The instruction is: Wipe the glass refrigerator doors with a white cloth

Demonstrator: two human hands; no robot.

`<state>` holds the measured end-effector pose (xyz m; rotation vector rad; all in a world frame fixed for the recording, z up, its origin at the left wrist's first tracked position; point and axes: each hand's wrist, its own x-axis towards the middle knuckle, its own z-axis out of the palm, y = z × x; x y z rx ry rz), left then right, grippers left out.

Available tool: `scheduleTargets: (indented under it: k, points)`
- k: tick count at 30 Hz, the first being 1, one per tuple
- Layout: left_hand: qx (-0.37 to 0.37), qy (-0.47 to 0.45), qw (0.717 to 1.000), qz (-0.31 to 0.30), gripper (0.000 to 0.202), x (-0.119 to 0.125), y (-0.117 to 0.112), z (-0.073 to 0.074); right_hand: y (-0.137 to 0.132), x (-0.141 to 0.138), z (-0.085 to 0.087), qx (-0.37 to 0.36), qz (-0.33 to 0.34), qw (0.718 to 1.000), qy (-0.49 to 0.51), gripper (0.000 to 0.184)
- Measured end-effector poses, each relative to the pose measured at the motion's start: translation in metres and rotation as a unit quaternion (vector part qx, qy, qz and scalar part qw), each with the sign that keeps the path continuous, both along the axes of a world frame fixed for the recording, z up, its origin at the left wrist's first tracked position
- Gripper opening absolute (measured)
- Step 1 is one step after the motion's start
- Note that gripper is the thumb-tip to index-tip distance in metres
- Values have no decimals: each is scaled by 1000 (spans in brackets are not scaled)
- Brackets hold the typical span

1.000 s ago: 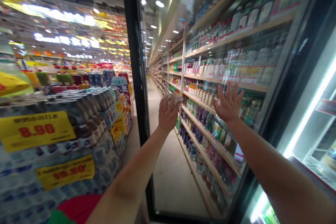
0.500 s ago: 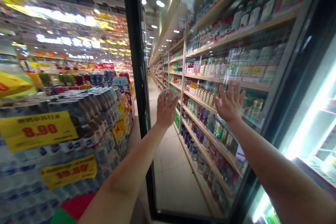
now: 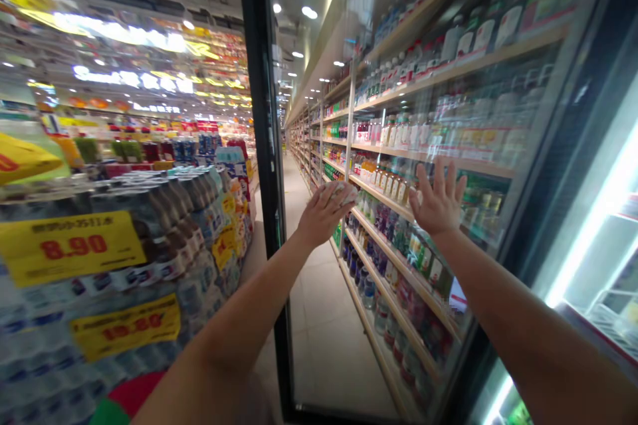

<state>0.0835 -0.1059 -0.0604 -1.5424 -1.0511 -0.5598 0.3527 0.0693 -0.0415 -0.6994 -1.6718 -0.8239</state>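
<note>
My left hand is wrapped over a crumpled whitish cloth and presses it to the glass door of a lit cooler. Most of the cloth is hidden beneath the fingers, so its exact kind is unclear. To the right, my right hand lies on the same glass with its palm flat and fingers spread, holding nothing. The door stands swung out in a black frame. Shelves of bottles show in or through the glass.
Shrink-wrapped stacks of bottles stand at the left, bearing yellow price signs. At the right edge is the cooler's bright light strip, with a wire rack beside it. Pale floor tiles run along the aisle.
My left hand has slid to the right across the glass with the cloth and turned that way. My right hand has stayed in place, spread on the door.
</note>
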Motion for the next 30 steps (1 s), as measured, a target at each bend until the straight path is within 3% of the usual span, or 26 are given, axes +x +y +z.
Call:
scheduleTargets:
  k: [4, 9, 13, 17, 21, 27, 30]
  points:
    - [79, -107, 990, 44, 42, -2, -2, 6, 3, 0, -1, -1, 1, 1000, -5, 67]
    - [18, -4, 1000, 21, 40, -2, -2, 5, 5, 0, -2, 5, 5, 1000, -6, 69]
    - [66, -66, 995, 34, 40, -6, -4, 7, 3, 0, -2, -5, 16, 1000, -3, 70]
    - [8, -21, 999, 23, 45, -9, -4, 11, 3, 0, -2, -3, 17, 1000, -1, 70]
    - [38, -91, 994, 38, 46, -8, -2, 9, 5, 0, -2, 13, 11, 1000, 0, 70]
    - [34, -41, 998, 19, 44, -11, -1, 4, 6, 0, -2, 0, 18, 1000, 0, 70]
    - [67, -88, 993, 32, 44, -11, -3, 5, 5, 0, -2, 5, 14, 1000, 2, 70]
